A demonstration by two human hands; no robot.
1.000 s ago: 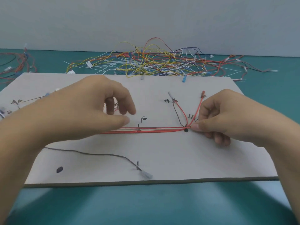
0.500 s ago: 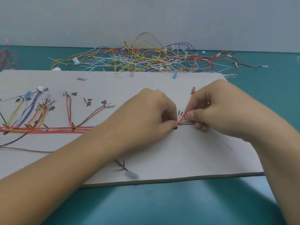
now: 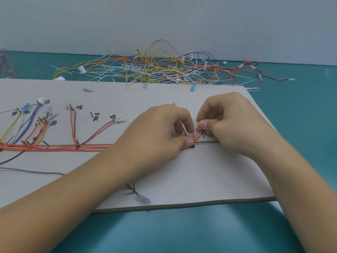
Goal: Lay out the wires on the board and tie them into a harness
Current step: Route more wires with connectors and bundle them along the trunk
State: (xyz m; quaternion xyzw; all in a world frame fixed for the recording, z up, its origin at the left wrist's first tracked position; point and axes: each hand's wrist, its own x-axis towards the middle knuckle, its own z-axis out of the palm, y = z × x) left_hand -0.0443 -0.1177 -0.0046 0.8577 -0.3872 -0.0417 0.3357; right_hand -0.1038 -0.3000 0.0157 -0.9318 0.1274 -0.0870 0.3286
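Note:
A grey board [image 3: 209, 176] lies on the teal table. A red wire bundle [image 3: 60, 147] runs along it from the left edge to my left hand [image 3: 156, 136]. My left thumb presses the bundle down at a black dot [image 3: 192, 147], its fingers curled above. Short red wire ends [image 3: 197, 136] rise from that spot, and my right hand [image 3: 228, 123] pinches them between thumb and fingers. Two dark wires [image 3: 209, 142] continue right under my right hand. Coloured branch wires [image 3: 31, 125] fan up at the left beside handwritten labels.
A tangled heap of loose coloured wires and white ties [image 3: 155, 70] lies behind the board along the wall. A dark wire [image 3: 32, 171] crosses the board's left front, and a clear connector [image 3: 143, 199] sits near the front edge. A white connector [image 3: 119, 120] ends one branch.
My left hand slid right along the red bundle to the junction by my right hand. The view swung left, showing the branch wires. My right hand shifted up onto the red ends.

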